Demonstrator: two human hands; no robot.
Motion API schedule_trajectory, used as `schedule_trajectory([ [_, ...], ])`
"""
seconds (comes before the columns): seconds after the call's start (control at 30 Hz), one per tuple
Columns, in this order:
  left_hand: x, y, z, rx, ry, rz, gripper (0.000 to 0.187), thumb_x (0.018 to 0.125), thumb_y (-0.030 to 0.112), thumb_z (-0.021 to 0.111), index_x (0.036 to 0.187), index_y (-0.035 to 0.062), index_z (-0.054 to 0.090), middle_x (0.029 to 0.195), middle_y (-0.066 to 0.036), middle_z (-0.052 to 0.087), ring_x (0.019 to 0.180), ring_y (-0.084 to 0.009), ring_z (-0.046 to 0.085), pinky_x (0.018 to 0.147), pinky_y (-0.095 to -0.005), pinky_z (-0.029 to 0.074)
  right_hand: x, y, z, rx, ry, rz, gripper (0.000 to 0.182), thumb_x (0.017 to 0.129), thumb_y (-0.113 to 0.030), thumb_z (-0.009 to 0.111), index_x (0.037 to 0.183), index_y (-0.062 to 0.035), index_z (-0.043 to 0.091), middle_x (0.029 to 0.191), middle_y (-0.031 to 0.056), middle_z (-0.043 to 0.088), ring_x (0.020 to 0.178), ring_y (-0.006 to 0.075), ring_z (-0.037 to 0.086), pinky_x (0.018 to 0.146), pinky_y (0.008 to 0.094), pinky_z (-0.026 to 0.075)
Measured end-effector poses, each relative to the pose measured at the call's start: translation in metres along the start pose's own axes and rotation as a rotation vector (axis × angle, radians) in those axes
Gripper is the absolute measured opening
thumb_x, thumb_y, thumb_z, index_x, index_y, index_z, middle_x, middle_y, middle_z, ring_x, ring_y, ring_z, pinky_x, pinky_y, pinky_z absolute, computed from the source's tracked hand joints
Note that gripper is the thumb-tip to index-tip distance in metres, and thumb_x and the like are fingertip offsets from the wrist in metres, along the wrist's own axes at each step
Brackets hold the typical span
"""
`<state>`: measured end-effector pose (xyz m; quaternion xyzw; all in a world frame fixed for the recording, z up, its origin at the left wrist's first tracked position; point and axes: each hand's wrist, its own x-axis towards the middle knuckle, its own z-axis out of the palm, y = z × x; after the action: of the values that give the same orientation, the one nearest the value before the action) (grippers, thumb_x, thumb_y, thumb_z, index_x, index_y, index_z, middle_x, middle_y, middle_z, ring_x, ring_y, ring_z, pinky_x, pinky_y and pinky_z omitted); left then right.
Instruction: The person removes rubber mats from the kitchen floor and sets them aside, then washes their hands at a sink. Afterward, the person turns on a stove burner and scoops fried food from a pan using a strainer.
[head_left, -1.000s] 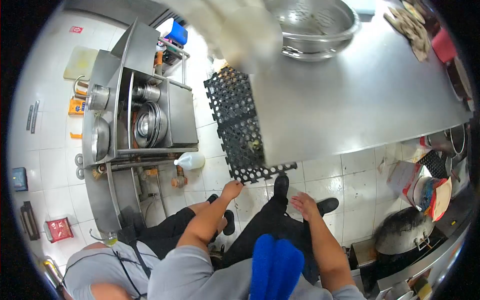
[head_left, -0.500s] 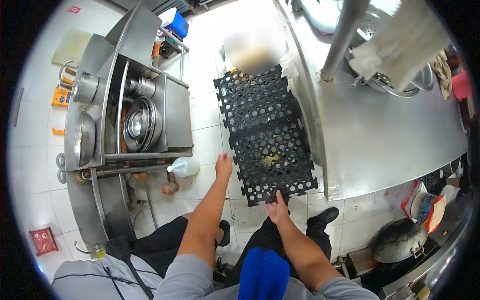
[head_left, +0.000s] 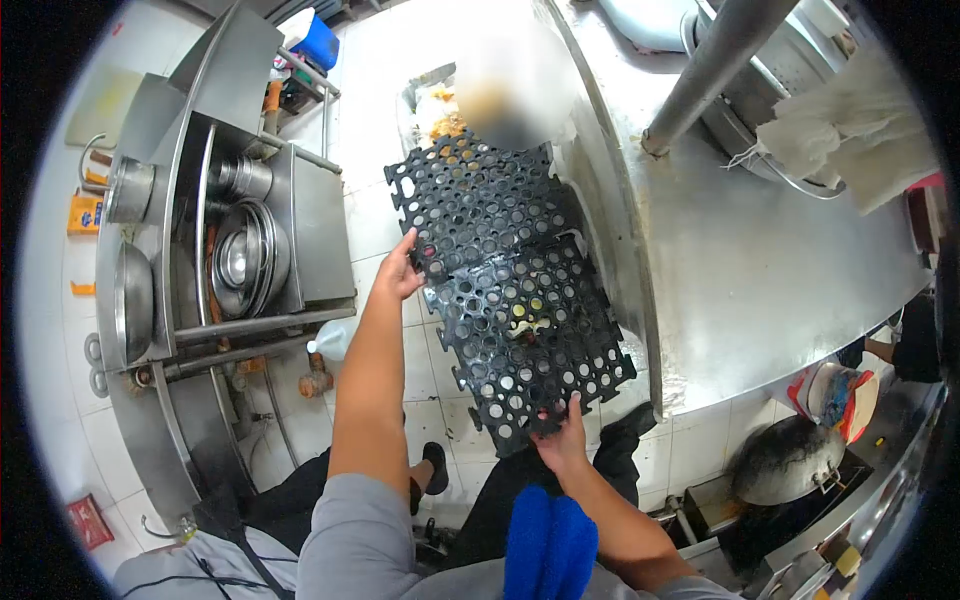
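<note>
A black rubber floor mat (head_left: 520, 290) with round holes stretches out in front of me, made of two joined pieces. My left hand (head_left: 400, 273) grips its left edge near the seam, with the fingers partly hidden under it. At the near edge, my right hand (head_left: 565, 440) holds the mat between the thumb on top and fingers below. Small pale and yellowish scraps of food (head_left: 530, 322) lie on or show through the nearer piece. Past the mat's far end is a container (head_left: 425, 100) with orange and white food bits, partly covered by a blurred patch.
A steel counter (head_left: 770, 290) runs along the right. At left, a steel shelf unit (head_left: 325, 230) holds pots and bowls, with a plastic jug (head_left: 333, 338) beside it on the tiled floor. A blackened wok (head_left: 790, 460) sits lower right. Another person's dark sleeve (head_left: 915, 325) shows at far right.
My left hand has moved forward from beside the mat and taken hold of its left edge. The mat has shifted left and nearer, and its near end appears raised. My right hand keeps its grip.
</note>
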<state>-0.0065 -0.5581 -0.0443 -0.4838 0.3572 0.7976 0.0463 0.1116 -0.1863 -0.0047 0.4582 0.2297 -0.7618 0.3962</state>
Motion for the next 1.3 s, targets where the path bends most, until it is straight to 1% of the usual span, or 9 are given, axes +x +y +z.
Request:
schedule_trajectory([
  [0.27,-0.028,0.025,0.027,0.245,-0.168,-0.032,0.016,0.081,0.023,0.059,0.091,0.0115,0.056,0.083,-0.001,0.056,0.075,-0.0152,0.055,0.056,-0.0321,0.05,-0.018,0.001,-0.01,0.05,-0.074,-0.046,0.021,0.083,-0.029,0.055,0.1,-0.017,0.053,0.091,-0.0004,0.055,0.076,0.0175,0.053,0.061,0.0327,0.045],
  [0.53,-0.084,0.017,0.047,0.291,-0.341,0.154,0.028,0.083,0.016,0.052,0.111,0.0119,0.052,0.099,0.0,0.056,0.084,-0.0147,0.055,0.066,-0.0328,0.047,-0.089,-0.049,-0.003,0.206,-0.17,0.077,0.024,0.083,-0.025,0.053,0.105,-0.0168,0.054,0.099,-0.0036,0.058,0.055,0.009,0.044,0.05,0.0234,0.039],
  [0.57,-0.086,0.01,0.038,0.28,-0.379,0.197,0.033,0.082,0.015,0.052,0.114,0.0092,0.049,0.1,-0.001,0.056,0.087,-0.0166,0.055,0.068,-0.035,0.048,-0.104,-0.054,0.004,0.127,-0.036,0.024,0.019,0.082,-0.031,0.055,0.086,-0.0131,0.059,0.054,-0.0039,0.047,0.054,0.0098,0.047,0.052,0.0283,0.042],
  [0.67,-0.11,-0.023,0.011,-0.006,-0.232,0.296,0.034,0.082,0.011,0.05,0.116,0.0066,0.046,0.105,-0.006,0.055,0.093,-0.0201,0.055,0.074,-0.0369,0.049,-0.141,-0.078,-0.008,0.126,0.113,0.12,0.019,0.081,-0.032,0.055,0.074,-0.0148,0.055,0.055,-0.0033,0.049,0.048,0.0125,0.046,0.046,0.0284,0.042],
  [0.73,-0.129,-0.041,-0.005,-0.116,-0.186,0.372,0.033,0.082,0.008,0.05,0.115,0.0059,0.046,0.108,-0.007,0.055,0.095,-0.0216,0.055,0.077,-0.038,0.048,-0.148,-0.094,-0.047,0.053,0.068,0.126,0.014,0.083,-0.025,0.055,0.09,-0.0137,0.057,0.05,-0.0067,0.044,0.051,0.0067,0.043,0.051,0.0249,0.041],
  [0.8,-0.165,-0.04,0.002,-0.154,-0.196,0.39,0.032,0.083,0.006,0.049,0.114,0.0074,0.045,0.107,-0.007,0.054,0.096,-0.0237,0.055,0.08,-0.0441,0.048,-0.154,-0.102,-0.091,0.215,-0.207,0.16,0.015,0.081,-0.026,0.056,0.088,-0.0127,0.058,0.053,-0.008,0.045,0.048,0.0046,0.041,0.052,0.0259,0.04],
  [0.87,-0.202,-0.03,0.009,-0.042,-0.141,0.422,0.028,0.083,0.005,0.049,0.11,0.0056,0.047,0.104,-0.005,0.054,0.086,-0.0202,0.053,0.075,-0.0406,0.049,-0.186,-0.128,-0.096,0.0,0.069,-0.014,0.019,0.082,-0.025,0.055,0.093,-0.0099,0.059,0.064,-0.0074,0.051,0.047,0.001,0.038,0.05,0.0243,0.037],
  [1.07,-0.332,-0.026,0.072,0.4,0.136,0.346,0.046,0.079,0.006,0.05,0.123,0.0132,0.038,0.11,-0.008,0.052,0.086,-0.022,0.053,0.066,-0.0401,0.05,-0.244,-0.219,-0.194,-0.093,0.073,-0.067,0.017,0.081,-0.011,0.049,0.098,-0.0084,0.052,0.096,0.0086,0.06,0.053,0.0086,0.047,0.043,0.0206,0.039],
  [1.3,-0.363,-0.099,0.137,1.354,0.063,0.046,0.042,0.068,0.001,0.05,0.111,0.0018,0.048,0.08,-0.007,0.056,0.065,-0.0179,0.054,0.055,-0.0305,0.045,-0.245,-0.302,-0.349,-0.292,0.544,-0.507,0.017,0.077,-0.006,0.052,0.092,-0.0048,0.045,0.077,0.0104,0.057,0.05,0.0196,0.057,0.043,0.0317,0.044],
])
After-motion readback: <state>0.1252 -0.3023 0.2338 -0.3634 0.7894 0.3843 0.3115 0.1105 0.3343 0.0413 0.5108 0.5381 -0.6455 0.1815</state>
